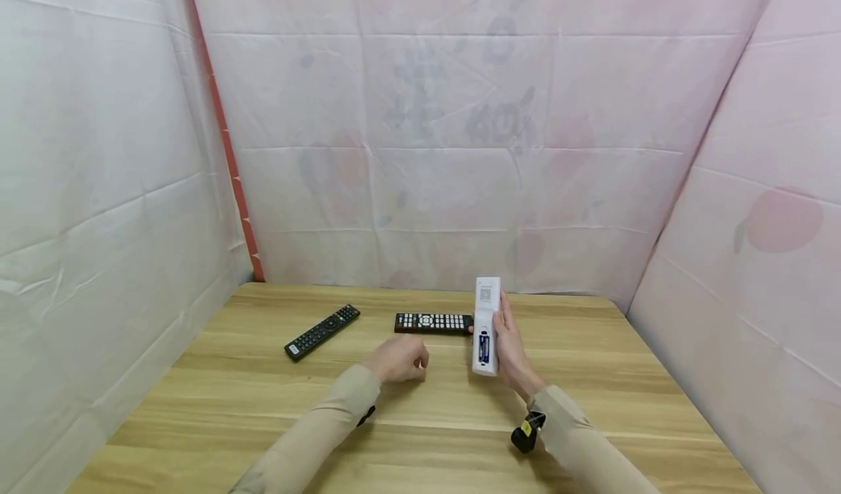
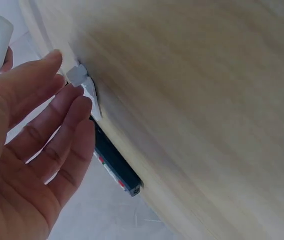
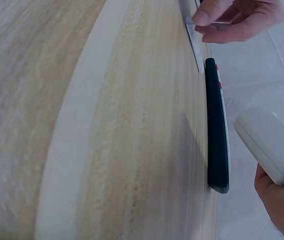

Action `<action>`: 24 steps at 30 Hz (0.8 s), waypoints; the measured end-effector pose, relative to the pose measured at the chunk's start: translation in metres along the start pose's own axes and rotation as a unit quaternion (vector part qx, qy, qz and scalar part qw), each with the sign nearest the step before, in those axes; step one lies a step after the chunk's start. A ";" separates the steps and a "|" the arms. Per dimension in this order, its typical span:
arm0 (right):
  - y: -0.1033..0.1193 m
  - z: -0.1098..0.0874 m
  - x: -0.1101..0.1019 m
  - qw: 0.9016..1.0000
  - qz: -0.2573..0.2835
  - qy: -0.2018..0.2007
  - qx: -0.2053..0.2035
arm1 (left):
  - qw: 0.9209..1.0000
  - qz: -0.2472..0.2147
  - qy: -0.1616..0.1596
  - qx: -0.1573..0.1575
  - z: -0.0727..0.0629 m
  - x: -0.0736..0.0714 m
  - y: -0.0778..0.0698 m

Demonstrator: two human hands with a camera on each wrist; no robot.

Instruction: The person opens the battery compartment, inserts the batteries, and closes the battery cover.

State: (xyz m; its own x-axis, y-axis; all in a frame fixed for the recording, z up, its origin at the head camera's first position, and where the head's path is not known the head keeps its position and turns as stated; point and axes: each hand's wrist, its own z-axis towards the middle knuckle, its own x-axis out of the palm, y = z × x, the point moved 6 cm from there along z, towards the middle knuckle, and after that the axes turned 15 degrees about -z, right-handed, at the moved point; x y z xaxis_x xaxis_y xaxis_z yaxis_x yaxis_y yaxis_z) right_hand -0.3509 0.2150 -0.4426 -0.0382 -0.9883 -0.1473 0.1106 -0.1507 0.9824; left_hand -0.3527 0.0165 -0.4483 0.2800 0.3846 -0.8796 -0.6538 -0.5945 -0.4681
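Observation:
My right hand [image 1: 512, 341] grips a white remote control [image 1: 487, 290] upright, its back facing me. The battery compartment is uncovered, and two blue batteries [image 1: 484, 348] lie inside. In the right wrist view, one end of the white remote [image 3: 269, 145] juts out past the fingers. My left hand [image 1: 397, 359] is low over the table, thumb and fingers curled. Its fingertips pinch a small white battery cover [image 2: 90, 95], which slants toward the wood in the left wrist view. The head view hides this cover behind the hand.
A black remote with white buttons [image 1: 430, 323] lies crosswise behind my hands, its right end beside the white remote. Another black remote [image 1: 322, 332] lies at an angle to the left. White sheeting [image 1: 420, 151] encloses the wooden table [image 1: 217, 392] at the back and sides.

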 end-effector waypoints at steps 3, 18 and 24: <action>-0.001 0.000 0.003 1.000 0.009 0.001 -0.001 | 1.000 0.000 0.006 0.004 -0.002 0.003 0.001; -0.002 -0.002 0.009 1.000 0.011 0.001 -0.005 | 1.000 0.019 -0.003 0.022 -0.003 0.003 -0.006; -0.002 -0.003 0.010 1.000 0.016 0.001 -0.003 | 0.999 0.018 -0.032 0.032 -0.002 -0.001 -0.005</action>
State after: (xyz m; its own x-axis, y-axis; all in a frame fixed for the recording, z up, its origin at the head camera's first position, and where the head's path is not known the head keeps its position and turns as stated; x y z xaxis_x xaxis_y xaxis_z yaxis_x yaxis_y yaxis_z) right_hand -0.3485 0.2052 -0.4466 -0.0325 -0.9928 -0.1151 0.1173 -0.1182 0.9860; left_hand -0.3485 0.0180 -0.4454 0.2123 0.4094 -0.8873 -0.7068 -0.5627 -0.4288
